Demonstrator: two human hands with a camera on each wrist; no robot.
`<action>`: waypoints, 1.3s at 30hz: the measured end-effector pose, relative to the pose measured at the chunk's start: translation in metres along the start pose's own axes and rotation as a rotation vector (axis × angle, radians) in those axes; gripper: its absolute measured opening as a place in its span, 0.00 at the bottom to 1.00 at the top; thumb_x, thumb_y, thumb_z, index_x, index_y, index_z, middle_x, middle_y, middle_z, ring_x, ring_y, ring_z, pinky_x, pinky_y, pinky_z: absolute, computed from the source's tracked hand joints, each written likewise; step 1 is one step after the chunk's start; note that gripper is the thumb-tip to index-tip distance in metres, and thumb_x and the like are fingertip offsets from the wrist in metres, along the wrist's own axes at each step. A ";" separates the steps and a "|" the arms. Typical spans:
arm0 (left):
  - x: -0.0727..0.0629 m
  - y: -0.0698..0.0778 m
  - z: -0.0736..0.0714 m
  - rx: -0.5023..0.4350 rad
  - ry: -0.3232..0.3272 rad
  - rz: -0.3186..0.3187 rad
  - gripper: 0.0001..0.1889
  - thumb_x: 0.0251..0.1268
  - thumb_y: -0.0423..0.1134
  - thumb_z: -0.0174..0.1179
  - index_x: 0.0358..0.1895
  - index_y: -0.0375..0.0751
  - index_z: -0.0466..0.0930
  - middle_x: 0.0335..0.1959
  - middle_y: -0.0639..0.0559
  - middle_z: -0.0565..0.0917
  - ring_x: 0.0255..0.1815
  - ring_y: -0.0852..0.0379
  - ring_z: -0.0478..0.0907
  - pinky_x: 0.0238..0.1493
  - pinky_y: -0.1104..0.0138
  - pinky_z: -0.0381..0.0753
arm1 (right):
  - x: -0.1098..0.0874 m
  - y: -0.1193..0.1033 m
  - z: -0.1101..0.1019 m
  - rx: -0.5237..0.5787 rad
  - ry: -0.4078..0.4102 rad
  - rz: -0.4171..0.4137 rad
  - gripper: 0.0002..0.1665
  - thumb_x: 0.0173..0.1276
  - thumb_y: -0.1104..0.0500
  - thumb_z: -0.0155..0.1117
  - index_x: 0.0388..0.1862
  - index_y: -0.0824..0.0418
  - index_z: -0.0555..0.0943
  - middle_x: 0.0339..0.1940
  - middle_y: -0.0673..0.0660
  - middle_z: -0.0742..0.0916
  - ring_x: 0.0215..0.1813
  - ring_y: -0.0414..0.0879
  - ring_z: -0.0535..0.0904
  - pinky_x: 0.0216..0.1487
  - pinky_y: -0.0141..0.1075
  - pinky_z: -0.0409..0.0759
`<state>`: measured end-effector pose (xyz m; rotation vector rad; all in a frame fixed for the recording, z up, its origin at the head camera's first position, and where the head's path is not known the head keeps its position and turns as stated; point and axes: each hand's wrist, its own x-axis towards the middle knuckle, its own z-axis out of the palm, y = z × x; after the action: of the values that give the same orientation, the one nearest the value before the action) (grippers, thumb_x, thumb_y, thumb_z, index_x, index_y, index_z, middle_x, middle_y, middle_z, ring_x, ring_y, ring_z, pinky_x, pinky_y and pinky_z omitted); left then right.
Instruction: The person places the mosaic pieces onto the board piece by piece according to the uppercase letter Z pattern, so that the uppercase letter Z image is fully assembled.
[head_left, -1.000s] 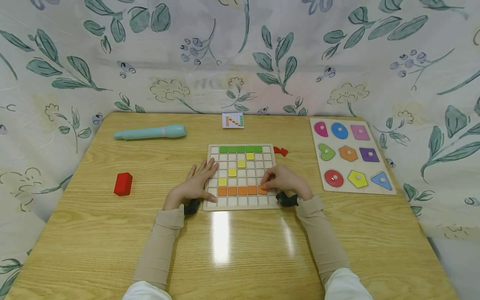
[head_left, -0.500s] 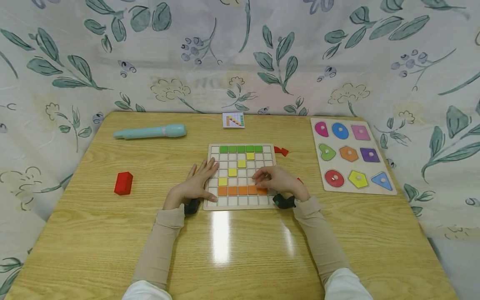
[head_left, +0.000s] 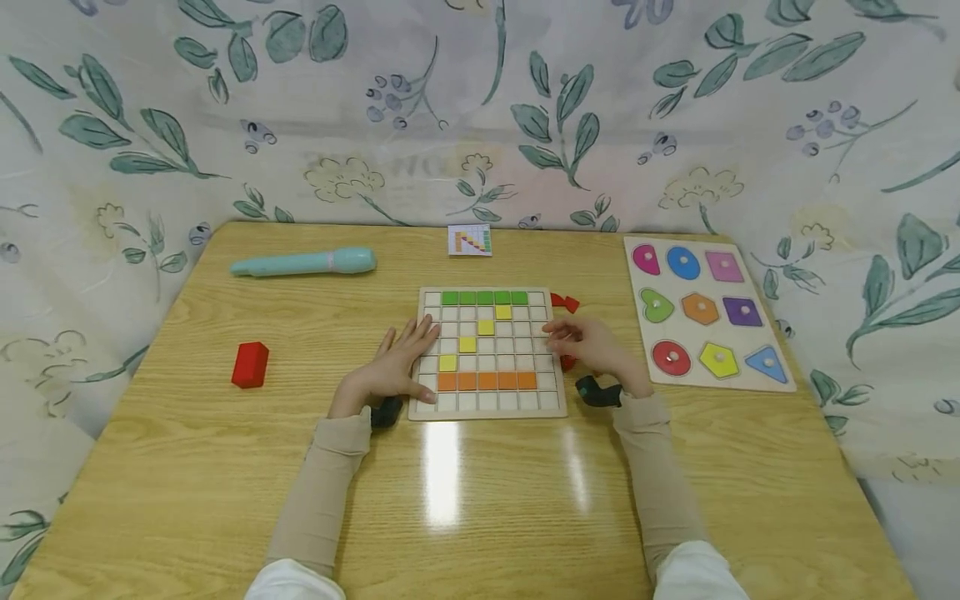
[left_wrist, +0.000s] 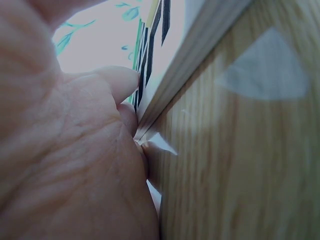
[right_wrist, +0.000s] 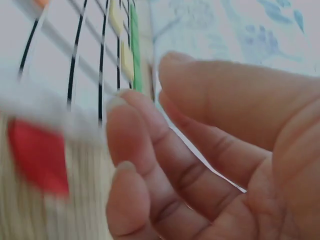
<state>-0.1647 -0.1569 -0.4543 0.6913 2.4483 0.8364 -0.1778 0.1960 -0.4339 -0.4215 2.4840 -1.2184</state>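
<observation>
A square grid board [head_left: 487, 402] lies on the table in the head view. Green tiles [head_left: 485, 297] form a row near its far edge, yellow tiles [head_left: 486, 327] climb diagonally, and a row of orange tiles [head_left: 487, 381] runs near the front. My left hand [head_left: 386, 369] rests with spread fingers on the board's left edge. At the right edge hovers my right hand [head_left: 596, 348], its fingers loosely bent and nothing between thumb and fingertips in the right wrist view. Below that hand a red tile [right_wrist: 37, 157] lies on the table beside the board.
Other red tiles [head_left: 572, 305] lie off the board's far right corner. A small pattern card [head_left: 470, 240] stands behind. Around these are a teal pen-shaped object [head_left: 303, 262], a red block [head_left: 250, 365] and a shape puzzle board [head_left: 712, 340].
My right hand let go of the orange tile at the right end of its row, then moved right to the board's edge. My left hand stayed put.
</observation>
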 end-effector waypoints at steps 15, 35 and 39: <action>-0.001 -0.002 -0.001 0.017 0.005 -0.002 0.61 0.50 0.48 0.73 0.78 0.39 0.36 0.80 0.42 0.30 0.79 0.41 0.21 0.74 0.43 0.17 | -0.051 0.041 -0.018 -0.127 0.154 0.218 0.25 0.64 0.58 0.67 0.56 0.69 0.76 0.47 0.65 0.81 0.43 0.51 0.75 0.44 0.37 0.74; 0.000 -0.001 0.002 -0.017 0.008 0.006 0.61 0.50 0.47 0.73 0.78 0.39 0.36 0.80 0.41 0.30 0.79 0.40 0.21 0.73 0.43 0.17 | -0.009 0.024 -0.008 -0.159 0.219 0.104 0.10 0.66 0.62 0.64 0.45 0.65 0.80 0.42 0.63 0.85 0.43 0.55 0.80 0.46 0.40 0.77; -0.001 -0.002 0.001 -0.016 0.014 0.010 0.61 0.50 0.47 0.73 0.78 0.39 0.36 0.80 0.41 0.31 0.79 0.40 0.21 0.73 0.43 0.17 | 0.011 0.015 -0.005 -0.076 0.262 0.110 0.10 0.68 0.61 0.61 0.46 0.61 0.82 0.47 0.61 0.86 0.46 0.53 0.80 0.43 0.37 0.78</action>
<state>-0.1636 -0.1580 -0.4561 0.6945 2.4501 0.8665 -0.1919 0.2040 -0.4449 -0.1476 2.7396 -1.2052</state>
